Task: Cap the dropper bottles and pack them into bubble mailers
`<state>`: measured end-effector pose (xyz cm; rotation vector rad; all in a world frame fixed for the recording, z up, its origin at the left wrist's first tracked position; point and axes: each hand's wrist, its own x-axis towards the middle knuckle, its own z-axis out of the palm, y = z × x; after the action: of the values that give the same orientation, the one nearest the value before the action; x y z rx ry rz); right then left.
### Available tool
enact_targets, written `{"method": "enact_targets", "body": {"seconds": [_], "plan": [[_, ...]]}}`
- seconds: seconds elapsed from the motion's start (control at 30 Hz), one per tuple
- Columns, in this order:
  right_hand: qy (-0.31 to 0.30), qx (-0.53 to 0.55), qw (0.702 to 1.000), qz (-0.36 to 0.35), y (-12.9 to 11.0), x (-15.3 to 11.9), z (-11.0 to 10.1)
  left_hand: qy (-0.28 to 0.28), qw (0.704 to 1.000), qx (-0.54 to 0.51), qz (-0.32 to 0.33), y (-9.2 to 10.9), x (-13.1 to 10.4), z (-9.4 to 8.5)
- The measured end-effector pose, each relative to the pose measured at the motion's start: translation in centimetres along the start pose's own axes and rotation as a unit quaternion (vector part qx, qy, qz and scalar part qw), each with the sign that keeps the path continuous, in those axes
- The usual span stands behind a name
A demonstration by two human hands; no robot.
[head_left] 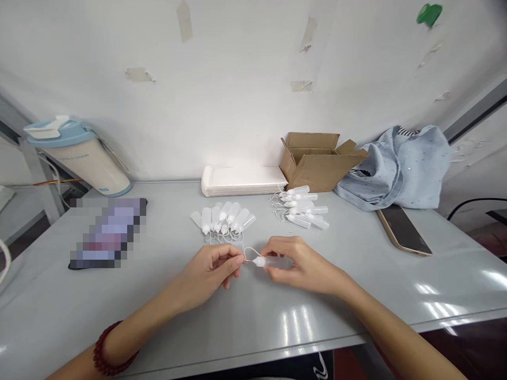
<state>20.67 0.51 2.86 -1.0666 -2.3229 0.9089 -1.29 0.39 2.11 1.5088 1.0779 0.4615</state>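
Note:
My right hand [295,264] is closed around a small clear plastic dropper bottle [273,262] with a white tip. The bottle lies sideways, its tip pointing left, and a thin white cord [250,249] loops off it. My left hand [219,266] pinches a thin strand or pin by the tip between thumb and forefinger; its exact kind is too small to make out. Just beyond my hands is a pile of similar bottles [224,215] with cords. A second pile of bottles [303,207] lies farther back on the right.
Against the wall sit a stack of white sheets or envelopes [243,180] and an open cardboard box [322,169]. A light blue bag [407,169] partly covers a phone [404,229] at right. A tumbler [87,158] and a blurred-out device [109,232] stand at left on the grey table [190,332].

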Motion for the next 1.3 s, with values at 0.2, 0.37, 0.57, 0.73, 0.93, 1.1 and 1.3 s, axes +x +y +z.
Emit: {"method": "enact_targets", "body": {"seconds": [0.2, 0.37, 0.57, 0.73, 0.93, 1.1, 1.3], "plan": [[0.002, 0.009, 1.0, 0.001, 0.08, -0.03, -0.08, 0.001, 1.0, -0.002, 0.001, -0.13, 0.11, -0.01], [-0.005, 0.009, 1.0, 0.0, 0.33, -0.14, 0.12, 0.002, 1.0, 0.002, 0.002, -0.24, -0.02, 0.04], [-0.007, 0.009, 1.0, 0.002, 0.31, -0.09, 0.26, 0.002, 1.0, 0.006, -0.001, -0.27, 0.15, 0.1], [0.0, 0.015, 1.0, -0.001, 0.26, 0.05, 0.24, 0.009, 1.0, 0.005, 0.0, -0.3, 0.14, 0.06], [0.01, 0.014, 1.0, -0.008, 0.25, -0.02, 0.22, 0.013, 1.0, 0.011, 0.001, -0.08, -0.05, 0.06], [0.009, 0.012, 1.0, -0.012, 0.12, -0.07, 0.13, 0.013, 1.0, 0.014, 0.002, -0.07, -0.04, 0.06], [0.0, 0.014, 1.0, -0.015, 0.17, -0.07, 0.11, 0.014, 1.0, 0.016, 0.005, 0.04, -0.05, 0.12]]}}
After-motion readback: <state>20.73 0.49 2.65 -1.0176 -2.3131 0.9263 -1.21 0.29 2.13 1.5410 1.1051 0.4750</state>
